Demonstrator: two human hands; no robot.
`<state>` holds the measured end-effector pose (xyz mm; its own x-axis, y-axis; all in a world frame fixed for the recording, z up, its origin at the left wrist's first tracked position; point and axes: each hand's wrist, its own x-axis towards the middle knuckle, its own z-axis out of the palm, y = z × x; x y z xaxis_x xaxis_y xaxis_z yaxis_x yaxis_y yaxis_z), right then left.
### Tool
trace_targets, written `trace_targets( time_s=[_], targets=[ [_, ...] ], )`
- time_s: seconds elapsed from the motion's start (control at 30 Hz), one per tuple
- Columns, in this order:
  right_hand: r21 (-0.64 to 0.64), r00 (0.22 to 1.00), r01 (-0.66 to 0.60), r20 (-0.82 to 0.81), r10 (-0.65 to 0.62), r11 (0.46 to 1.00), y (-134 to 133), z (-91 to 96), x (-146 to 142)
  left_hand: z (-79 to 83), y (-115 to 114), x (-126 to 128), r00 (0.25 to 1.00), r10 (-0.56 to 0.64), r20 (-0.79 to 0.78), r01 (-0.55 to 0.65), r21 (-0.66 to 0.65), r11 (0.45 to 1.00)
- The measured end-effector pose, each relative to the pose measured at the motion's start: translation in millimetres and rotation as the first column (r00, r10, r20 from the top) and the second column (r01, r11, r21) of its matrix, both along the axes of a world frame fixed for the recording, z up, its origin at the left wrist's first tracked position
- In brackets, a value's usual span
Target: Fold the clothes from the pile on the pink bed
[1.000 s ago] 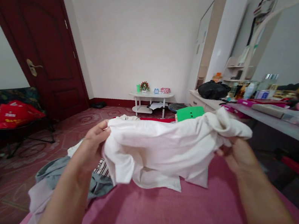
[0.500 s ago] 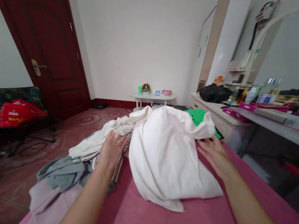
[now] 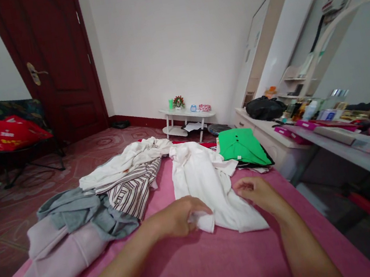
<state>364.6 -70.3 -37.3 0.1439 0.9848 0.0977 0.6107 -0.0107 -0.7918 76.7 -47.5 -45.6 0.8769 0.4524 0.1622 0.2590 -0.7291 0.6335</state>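
The white shirt (image 3: 203, 175) lies spread, loosely creased, on the pink bed sheet (image 3: 193, 274), between a pile of clothes and a folded green shirt (image 3: 239, 143). The left hand (image 3: 183, 215) has its fingers bent over the near left corner of the white shirt and holds the cloth between thumb and fingers. The right hand (image 3: 255, 191) is at the right edge of the same shirt with its fingers curled in; whether it grips any cloth I cannot tell. To the left, the pile has a white top (image 3: 123, 164) over a striped shirt (image 3: 138, 189), with a gray garment (image 3: 76, 206) and a pale pink garment (image 3: 68, 257) nearer. The green shirt shows 2 dark dots and rests on darker cloth, just beyond the right hand.
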Motion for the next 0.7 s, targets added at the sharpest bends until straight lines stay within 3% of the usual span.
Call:
trace_targets(
  time_s=[0.1, 0.17, 0.23, 0.3, 0.4, 0.5, 0.6, 0.7],
  targets=[
    [-0.163, 0.990, -0.139, -0.032, 0.135, 0.977, -7.9, 7.5, -10.6, -10.9, -7.1, 7.6, 0.982, 0.083, -0.171, -0.068, 0.092, 0.993],
    [-0.374, 0.977, -0.207, -0.039, 0.208, 0.904, -11.9, 4.0, -16.2, -13.5, -4.8, 9.0, 0.973, 0.128, -0.193, -0.110, 0.104, 0.989],
    [-0.532, 0.971, -0.180, 0.038, 0.235, 0.828, -13.2, -3.7, -20.9, -9.8, 2.8, 5.7, 0.975, 0.192, -0.115, -0.187, 0.057, 0.981],
    [-0.559, 0.954, -0.091, 0.189, 0.233, 0.824, -11.6, -11.0, -24.6, -1.4, 14.2, -2.3, 0.942, 0.333, 0.039, -0.333, 0.005, 0.943],
    [-0.457, 0.885, 0.037, 0.428, 0.183, 0.889, -5.6, -14.9, -25.3, 11.6, 32.2, -18.9, 0.781, 0.538, 0.317, -0.554, -0.045, 0.831],
    [-0.282, 0.904, 0.070, 0.423, 0.059, 0.957, 0.2, -9.6, -16.5, 19.4, 42.5, -33.2, 0.613, 0.631, 0.476, -0.650, -0.151, 0.745],
    [-0.057, 0.987, 0.156, 0.058, -0.152, 0.986, 1.4, 2.5, -2.3, 25.7, 42.7, -42.9, 0.454, 0.705, 0.544, -0.713, -0.253, 0.654],
    [0.073, 0.870, 0.356, -0.389, -0.302, 0.932, -1.7, 19.0, 8.6, 35.6, 39.9, -52.3, 0.275, 0.700, 0.659, -0.793, -0.257, 0.553]
  ],
)
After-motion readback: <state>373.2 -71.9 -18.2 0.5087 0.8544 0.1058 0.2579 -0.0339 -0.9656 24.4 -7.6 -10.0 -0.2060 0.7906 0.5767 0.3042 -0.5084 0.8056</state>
